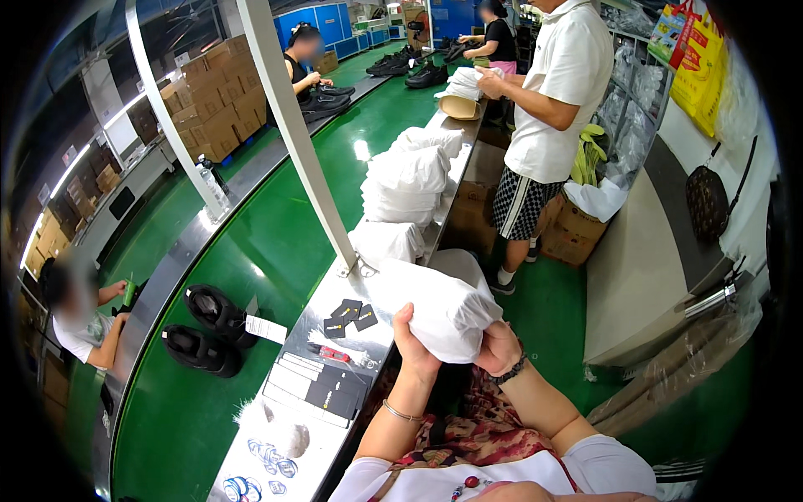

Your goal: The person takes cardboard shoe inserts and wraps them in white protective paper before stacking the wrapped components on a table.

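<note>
Both my hands hold a white, soft-wrapped bundle point(439, 311) in front of me, just off the bench's right edge. My left hand point(416, 341) grips its near left side, thumb pointing up along it. Gathered folds at the right end are clasped by my right hand point(500, 347), its fingertips partly hidden by the material. What lies inside the bundle cannot be seen. Beyond it, another white bundle point(389, 241) lies on the metal bench point(314, 314), and behind that rises a stack of similar white bundles point(406, 184).
Left of my hands lie black tags point(350, 316), a small red tool point(335, 355), cards point(335, 393) and oval stickers point(269, 458). Black shoes point(201, 350) stand on the green conveyor point(276, 243). A post point(301, 134) rises from the bench. A standing person point(548, 92) and other workers are nearby.
</note>
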A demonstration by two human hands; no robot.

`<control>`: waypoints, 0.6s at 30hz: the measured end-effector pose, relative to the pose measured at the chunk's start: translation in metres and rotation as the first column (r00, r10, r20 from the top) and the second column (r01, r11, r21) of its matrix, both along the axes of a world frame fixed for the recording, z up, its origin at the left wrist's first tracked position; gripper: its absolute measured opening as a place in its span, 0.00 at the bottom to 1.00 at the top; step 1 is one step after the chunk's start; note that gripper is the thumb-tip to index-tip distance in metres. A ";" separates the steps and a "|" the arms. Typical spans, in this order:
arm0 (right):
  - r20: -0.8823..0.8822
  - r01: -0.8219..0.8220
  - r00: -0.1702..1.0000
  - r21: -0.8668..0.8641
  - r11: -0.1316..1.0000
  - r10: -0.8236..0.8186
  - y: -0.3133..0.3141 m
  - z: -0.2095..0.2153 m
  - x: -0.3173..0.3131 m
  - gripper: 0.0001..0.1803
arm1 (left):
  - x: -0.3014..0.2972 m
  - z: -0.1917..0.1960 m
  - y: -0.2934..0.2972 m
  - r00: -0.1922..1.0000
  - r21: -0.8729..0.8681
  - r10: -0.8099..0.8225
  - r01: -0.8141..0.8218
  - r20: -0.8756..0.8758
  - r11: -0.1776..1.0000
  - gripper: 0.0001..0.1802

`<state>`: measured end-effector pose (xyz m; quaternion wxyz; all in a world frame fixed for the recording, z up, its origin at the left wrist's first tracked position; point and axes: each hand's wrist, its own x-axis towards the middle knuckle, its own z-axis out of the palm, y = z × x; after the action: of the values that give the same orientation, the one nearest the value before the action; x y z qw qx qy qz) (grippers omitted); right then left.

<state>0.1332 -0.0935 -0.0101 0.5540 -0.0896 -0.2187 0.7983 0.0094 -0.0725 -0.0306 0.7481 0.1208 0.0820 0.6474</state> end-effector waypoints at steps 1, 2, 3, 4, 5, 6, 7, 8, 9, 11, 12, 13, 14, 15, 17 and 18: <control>-0.020 -0.004 1.000 -0.015 1.000 0.004 0.000 0.000 0.000 0.25 | -0.003 0.002 0.000 0.998 -0.013 0.050 -0.051 -0.048 0.999 0.36; 0.065 0.047 0.997 -0.020 0.999 -0.046 -0.001 -0.003 0.002 0.24 | -0.005 0.008 0.000 0.991 -0.023 0.096 -0.099 -0.096 0.995 0.37; 0.150 0.097 0.984 -0.021 0.995 -0.093 -0.002 -0.007 0.004 0.23 | -0.006 0.015 0.000 0.979 -0.031 0.142 -0.148 -0.144 0.989 0.39; 0.234 0.147 0.962 -0.019 0.989 -0.139 -0.004 -0.013 0.007 0.22 | -0.007 0.023 -0.002 0.964 -0.091 0.204 -0.221 -0.171 0.971 0.36; 0.445 0.189 0.877 0.033 0.981 -0.184 -0.009 -0.016 0.017 0.20 | -0.010 0.023 0.001 0.968 -0.092 0.207 -0.221 -0.145 0.971 0.35; 0.534 0.197 0.802 0.188 0.962 -0.269 -0.012 -0.018 0.022 0.23 | -0.014 0.021 0.004 0.971 -0.092 0.209 -0.221 -0.119 0.971 0.34; 0.600 0.183 0.714 0.339 0.923 -0.362 -0.016 -0.018 0.026 0.27 | -0.015 0.020 0.006 0.973 -0.092 0.212 -0.220 -0.092 0.971 0.34; 0.631 0.117 0.693 0.379 0.918 -0.348 -0.026 -0.012 0.022 0.33 | -0.014 0.021 0.005 0.976 -0.064 0.209 -0.213 -0.053 0.975 0.32; 0.661 0.048 0.671 0.414 0.909 -0.337 -0.034 -0.007 0.015 0.39 | -0.010 0.023 0.005 0.973 -0.088 0.221 -0.227 -0.073 0.970 0.31; 0.678 0.003 0.557 0.575 0.818 -0.480 -0.032 -0.017 -0.002 0.37 | 0.000 0.027 0.000 0.963 -0.139 0.242 -0.258 -0.123 0.956 0.30; 0.693 0.028 0.382 0.653 0.757 -0.611 -0.028 -0.020 -0.001 0.29 | 0.001 0.023 0.002 0.957 -0.139 0.255 -0.273 -0.135 0.952 0.29; 0.670 0.031 0.192 0.726 0.687 -0.717 -0.019 -0.021 0.001 0.22 | 0.000 0.023 0.001 0.969 -0.142 0.222 -0.236 -0.103 0.961 0.28; 0.697 0.110 0.233 0.675 0.730 -0.679 -0.019 0.001 0.000 0.11 | 0.002 0.021 0.004 0.981 -0.154 0.179 -0.188 -0.071 0.970 0.27; 0.612 0.091 0.265 0.754 0.651 -0.745 -0.011 -0.004 0.003 0.11 | 0.002 0.022 0.003 0.988 -0.163 0.146 -0.151 -0.043 0.975 0.26; 0.443 0.000 0.105 0.895 0.445 -0.890 -0.004 -0.002 0.007 0.11 | 0.002 0.020 0.005 0.992 -0.190 0.115 -0.123 -0.052 0.974 0.27; 0.382 0.028 0.063 0.923 0.384 -0.922 -0.001 -0.003 0.003 0.12 | 0.002 0.019 0.005 0.993 -0.193 0.109 -0.117 -0.051 0.974 0.27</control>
<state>0.1359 -0.0948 -0.0131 0.5611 -0.3703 -0.7277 0.1360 0.0118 -0.0674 -0.0117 0.7165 0.0547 0.1667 0.6752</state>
